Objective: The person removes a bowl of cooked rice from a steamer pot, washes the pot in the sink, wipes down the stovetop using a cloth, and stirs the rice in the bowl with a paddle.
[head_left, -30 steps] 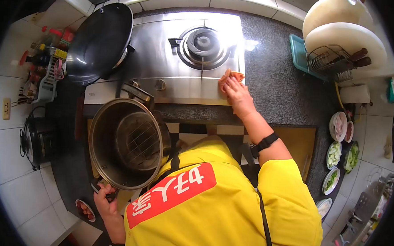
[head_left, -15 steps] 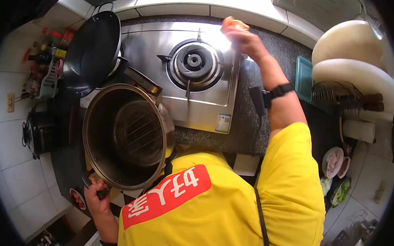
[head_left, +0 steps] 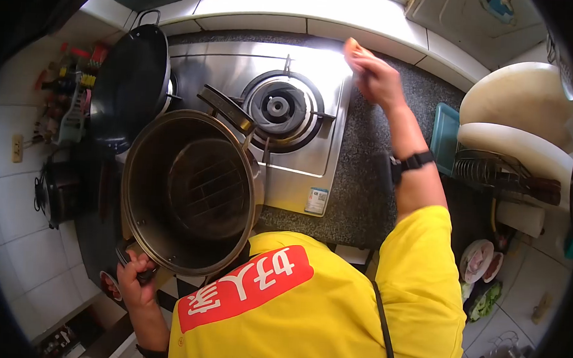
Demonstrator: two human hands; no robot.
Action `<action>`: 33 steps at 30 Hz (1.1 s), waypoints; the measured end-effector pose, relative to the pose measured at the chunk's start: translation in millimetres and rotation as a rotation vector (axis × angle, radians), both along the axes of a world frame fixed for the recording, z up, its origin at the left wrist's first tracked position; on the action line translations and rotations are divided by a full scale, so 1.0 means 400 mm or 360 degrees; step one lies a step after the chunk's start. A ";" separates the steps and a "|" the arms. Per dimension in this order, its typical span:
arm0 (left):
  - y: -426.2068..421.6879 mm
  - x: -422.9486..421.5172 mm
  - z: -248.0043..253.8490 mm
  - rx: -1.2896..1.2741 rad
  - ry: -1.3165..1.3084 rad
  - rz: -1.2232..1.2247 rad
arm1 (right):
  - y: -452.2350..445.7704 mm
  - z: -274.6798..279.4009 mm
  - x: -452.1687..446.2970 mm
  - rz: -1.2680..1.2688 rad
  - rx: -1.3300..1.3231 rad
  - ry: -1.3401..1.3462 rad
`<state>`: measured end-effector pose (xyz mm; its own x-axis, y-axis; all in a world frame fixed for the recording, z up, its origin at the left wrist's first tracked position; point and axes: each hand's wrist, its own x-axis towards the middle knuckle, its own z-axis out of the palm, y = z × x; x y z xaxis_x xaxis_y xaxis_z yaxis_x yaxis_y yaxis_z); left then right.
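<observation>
My left hand (head_left: 137, 278) is closed around the side handle of a large, deep metal pot (head_left: 138, 171). The pot tilts so that I look down into its dark, worn inside, where no food shows. Its opposite handle (head_left: 225, 108) sticks up beside the gas burner (head_left: 277, 106). Over the back right corner of the steel stove (head_left: 299, 176), my right hand (head_left: 377, 77) is closed, with a small orange thing (head_left: 353, 47) at its fingertips. Blur and glare hide what kind of thing it is.
A black wok (head_left: 129, 83) sits on the stove's left side. To the right are a teal tray (head_left: 444, 135), large pale round boards (head_left: 518, 94) and a wire rack (head_left: 478, 166). Bowls of meat (head_left: 476, 260) and green vegetables (head_left: 486, 300) stand at the lower right.
My right hand has moved right and a little nearer to me, along the stove's back corner. The pot has turned slightly, its far handle now closer to the burner. My left hand keeps its grip.
</observation>
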<state>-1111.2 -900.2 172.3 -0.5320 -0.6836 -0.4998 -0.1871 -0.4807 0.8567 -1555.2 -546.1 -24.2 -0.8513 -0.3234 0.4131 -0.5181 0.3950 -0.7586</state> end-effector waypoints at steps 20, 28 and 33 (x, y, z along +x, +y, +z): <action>-0.008 -0.380 -0.034 0.0081 0.0141 -0.0588 | -0.051 -0.075 -0.030 0.0097 0.0025 -0.0358; -0.003 -0.461 -0.053 0.0161 0.0215 -0.0661 | -0.110 -0.057 -0.003 0.0649 0.1175 0.0036; 0.005 -0.515 -0.069 0.0121 0.0166 -0.0699 | 0.015 -0.254 -0.067 0.0379 0.0955 0.0196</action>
